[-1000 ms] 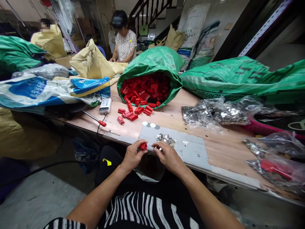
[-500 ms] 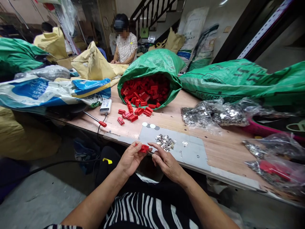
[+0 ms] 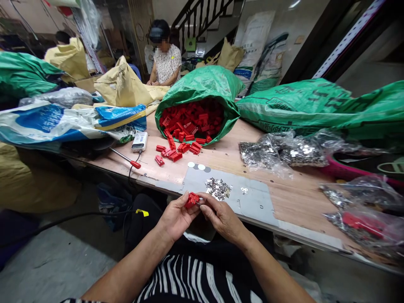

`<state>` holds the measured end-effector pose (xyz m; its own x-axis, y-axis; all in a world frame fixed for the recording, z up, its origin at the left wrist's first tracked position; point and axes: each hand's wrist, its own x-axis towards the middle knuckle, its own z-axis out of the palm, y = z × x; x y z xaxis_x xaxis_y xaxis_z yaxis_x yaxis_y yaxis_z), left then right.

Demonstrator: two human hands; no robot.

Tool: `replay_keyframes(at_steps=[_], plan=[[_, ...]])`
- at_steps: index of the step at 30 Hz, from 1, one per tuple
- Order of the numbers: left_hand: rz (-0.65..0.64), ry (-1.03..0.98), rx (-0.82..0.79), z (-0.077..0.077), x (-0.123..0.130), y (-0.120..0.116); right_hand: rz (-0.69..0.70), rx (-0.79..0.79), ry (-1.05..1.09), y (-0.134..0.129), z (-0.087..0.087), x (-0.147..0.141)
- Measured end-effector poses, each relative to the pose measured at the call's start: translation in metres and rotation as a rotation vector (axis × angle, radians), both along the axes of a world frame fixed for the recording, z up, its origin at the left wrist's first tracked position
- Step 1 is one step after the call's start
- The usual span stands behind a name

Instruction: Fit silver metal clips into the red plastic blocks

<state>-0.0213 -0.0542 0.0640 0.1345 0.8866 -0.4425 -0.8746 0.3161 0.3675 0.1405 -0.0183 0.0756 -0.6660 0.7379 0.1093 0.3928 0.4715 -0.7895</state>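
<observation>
A red plastic part (image 3: 192, 200) is held between the thumb and fingers of my left hand (image 3: 177, 219), near the table's front edge. My right hand (image 3: 222, 218) is pinched closed at the part's right side, on something small and thin that I cannot make out. Just beyond my hands, a pile of small silvery metal pieces (image 3: 217, 189) lies on a grey mat (image 3: 257, 200). Loose red parts (image 3: 172, 154) are scattered before a green sack (image 3: 205, 82), whose open mouth shows many more of them.
On the left are a red-handled screwdriver (image 3: 135, 164), a white device (image 3: 139, 142) with a cable, and a blue-white sack (image 3: 47, 122). Clear bags of metal pieces (image 3: 303, 151) lie right, by a pink basket (image 3: 337, 167). A person (image 3: 166, 63) sits across the table.
The red part has turned in my left hand and now shows a broader face. My left palm has opened upward a little, and my right fingers have come closer to the part.
</observation>
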Motion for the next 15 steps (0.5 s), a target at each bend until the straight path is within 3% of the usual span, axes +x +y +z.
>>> replay_keyframes(at_steps=[7,15], plan=[[0.067,0.009,0.046,-0.007,0.007,-0.003,-0.107,0.133,0.03,0.001,-0.012,-0.004],[0.016,-0.013,0.042,-0.014,0.008,-0.003,-0.149,-0.065,0.102,0.005,-0.014,-0.003]])
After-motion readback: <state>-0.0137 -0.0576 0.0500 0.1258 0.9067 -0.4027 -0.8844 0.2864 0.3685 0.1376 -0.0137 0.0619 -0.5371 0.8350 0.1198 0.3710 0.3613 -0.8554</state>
